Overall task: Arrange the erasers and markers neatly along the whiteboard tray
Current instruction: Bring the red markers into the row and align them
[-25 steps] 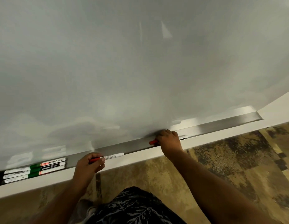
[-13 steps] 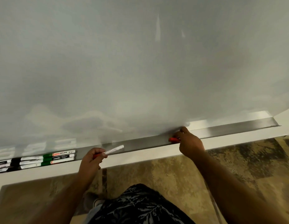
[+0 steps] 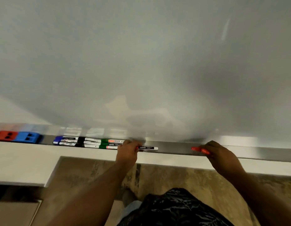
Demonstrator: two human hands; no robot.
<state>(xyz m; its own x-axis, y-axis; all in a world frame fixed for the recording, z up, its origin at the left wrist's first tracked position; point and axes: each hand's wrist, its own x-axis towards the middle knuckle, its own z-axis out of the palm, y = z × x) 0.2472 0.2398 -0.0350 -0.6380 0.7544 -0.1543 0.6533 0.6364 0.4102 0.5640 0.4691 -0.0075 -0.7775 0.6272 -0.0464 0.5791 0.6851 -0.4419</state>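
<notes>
A long metal tray [image 3: 174, 149] runs under the whiteboard. My left hand [image 3: 126, 154] grips a red-capped white marker [image 3: 147, 148] over the tray, its barrel pointing right. My right hand [image 3: 219, 155] is closed on a red marker [image 3: 198, 150] whose cap sticks out to the left, just above the tray. In the tray to the left lie green markers [image 3: 110, 143], black markers [image 3: 86, 142] and blue markers [image 3: 63, 141] in rows. At the far left stand a red eraser [image 3: 5, 135] and a blue eraser [image 3: 28, 137] side by side.
The whiteboard [image 3: 141, 62] fills the upper view. A white ledge [image 3: 27, 159] runs below the tray. Patterned carpet [image 3: 174, 176] lies underneath, and a dark cabinet or drawer [image 3: 16, 209] shows at the bottom left.
The view has swung left, bringing the erasers and blue markers into sight. My left hand carried its marker right up to the green markers. My right hand lifted the red marker off the tray.
</notes>
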